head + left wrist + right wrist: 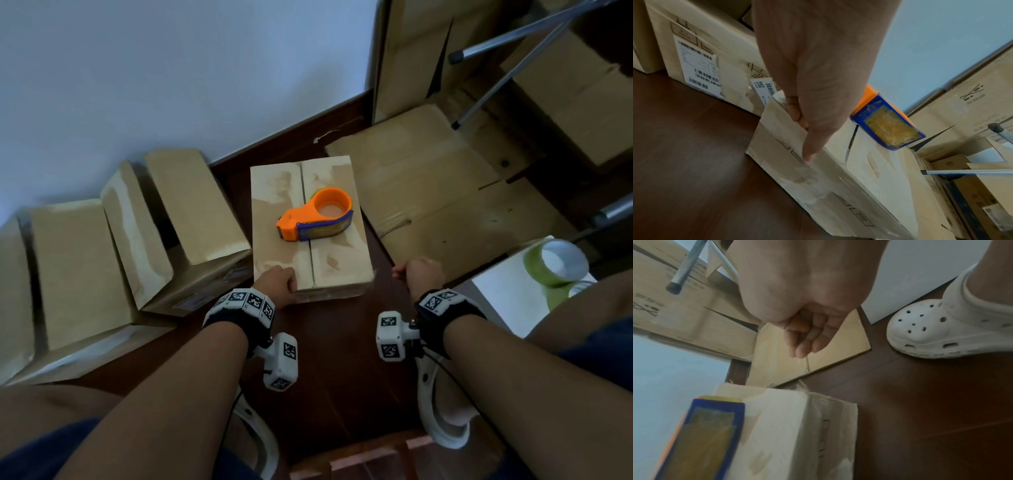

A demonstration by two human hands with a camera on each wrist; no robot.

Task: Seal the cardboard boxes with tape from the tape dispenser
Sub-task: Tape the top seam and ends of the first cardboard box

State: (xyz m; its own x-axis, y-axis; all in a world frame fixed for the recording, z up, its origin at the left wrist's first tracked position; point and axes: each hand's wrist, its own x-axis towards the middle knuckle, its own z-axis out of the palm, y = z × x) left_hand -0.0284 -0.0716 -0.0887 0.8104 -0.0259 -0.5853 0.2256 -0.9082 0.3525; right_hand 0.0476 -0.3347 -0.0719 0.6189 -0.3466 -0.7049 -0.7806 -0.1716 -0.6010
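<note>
A row of closed cardboard boxes (82, 270) is seen at the far left, leaned against one another along the white wall (171, 68) on the dark wooden floor (335, 359); printed shipping labels (698, 65) are carried on their near sides. Just right of them, in the middle, a single cardboard box (310, 226) lies flat on the floor, its two top flaps met along a centre seam with no tape visible over it. The orange tape dispenser (317, 214), fitted with a blue front plate, is laid on top of this box across the seam, touched by neither hand. The near left corner of the box is held by the left hand (277, 282): the thumb lies along the top edge and the fingers (797, 112) are curled over the corner, so the grip is closed on the box. The right hand (419, 272) is held above the floor just off the near right corner of the box, apart from it; its fingers (807, 339) are loosely curled and nothing is held in them. Further right, flattened cardboard (438, 192) is spread on the floor, with a white clog (941, 329) beside it in the right wrist view. At the far right, a roll of green tape (556, 262) stands on a white surface (507, 298), and metal legs (507, 68) pass over more boxes behind.
</note>
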